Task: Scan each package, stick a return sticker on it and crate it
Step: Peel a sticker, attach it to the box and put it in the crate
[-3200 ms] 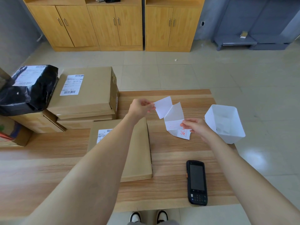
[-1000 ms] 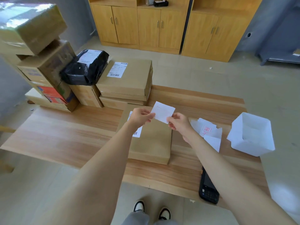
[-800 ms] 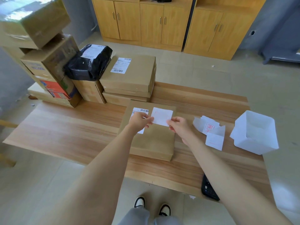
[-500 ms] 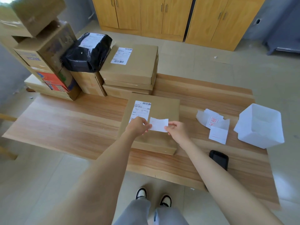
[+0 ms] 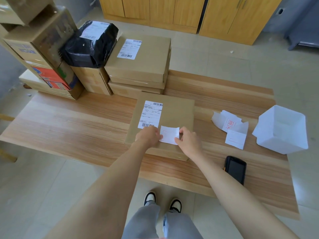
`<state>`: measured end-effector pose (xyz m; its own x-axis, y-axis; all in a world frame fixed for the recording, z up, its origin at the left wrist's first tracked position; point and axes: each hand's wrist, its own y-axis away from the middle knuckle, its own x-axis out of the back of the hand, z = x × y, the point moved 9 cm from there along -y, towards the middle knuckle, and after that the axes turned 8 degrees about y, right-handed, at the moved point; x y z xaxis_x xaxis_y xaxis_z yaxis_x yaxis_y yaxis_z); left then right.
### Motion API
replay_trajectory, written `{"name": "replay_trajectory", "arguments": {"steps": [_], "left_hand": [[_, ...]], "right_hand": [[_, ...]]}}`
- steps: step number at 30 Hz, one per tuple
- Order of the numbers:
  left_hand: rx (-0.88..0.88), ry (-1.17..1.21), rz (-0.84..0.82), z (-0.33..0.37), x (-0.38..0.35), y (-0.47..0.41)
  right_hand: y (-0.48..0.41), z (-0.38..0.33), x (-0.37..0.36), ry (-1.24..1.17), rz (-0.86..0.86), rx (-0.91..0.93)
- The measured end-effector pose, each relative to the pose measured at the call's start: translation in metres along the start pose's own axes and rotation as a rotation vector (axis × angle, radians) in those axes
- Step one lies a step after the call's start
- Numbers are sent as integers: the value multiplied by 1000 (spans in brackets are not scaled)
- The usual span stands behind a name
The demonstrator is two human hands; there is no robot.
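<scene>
Cardboard, brown: flat package [image 5: 174, 116] at mid-table [image 5: 86, 121] in the head view, shipping label [image 5: 151, 113] toward its 10 o'clock corner. White return sticker [image 5: 169, 135] lies over its 6 o'clock end, one edge pinched by the left hand [image 5: 148, 136], the other by the right hand [image 5: 189, 141]; contact with the cardboard cannot be told. Sticker sheets [image 5: 231, 128] and white crate [image 5: 283, 135] at 3 o'clock of the package, black scanner [image 5: 235, 169] at 4 o'clock, stacked packages [image 5: 143, 61] and black bagged parcel [image 5: 89, 45] at 11 o'clock.

wood cabinets [image 5: 172, 12], tile flr [image 5: 233, 66], grey wall [image 5: 271, 21]
</scene>
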<state>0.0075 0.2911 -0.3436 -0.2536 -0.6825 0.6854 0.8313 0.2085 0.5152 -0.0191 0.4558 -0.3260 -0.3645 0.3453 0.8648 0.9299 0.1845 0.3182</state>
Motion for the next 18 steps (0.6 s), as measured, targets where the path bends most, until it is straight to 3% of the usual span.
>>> {"name": "replay_trajectory", "arguments": {"steps": [6, 11, 18], "left_hand": [[-81, -279, 74, 9, 6, 7], [-433, -603, 274, 40, -1, 26], [-458, -664, 140, 27, -31, 30]], "right_hand": [[4, -7, 11, 289, 127, 30], [16, -36, 3, 424, 348, 257], [24, -48, -39, 497, 146, 300]]}}
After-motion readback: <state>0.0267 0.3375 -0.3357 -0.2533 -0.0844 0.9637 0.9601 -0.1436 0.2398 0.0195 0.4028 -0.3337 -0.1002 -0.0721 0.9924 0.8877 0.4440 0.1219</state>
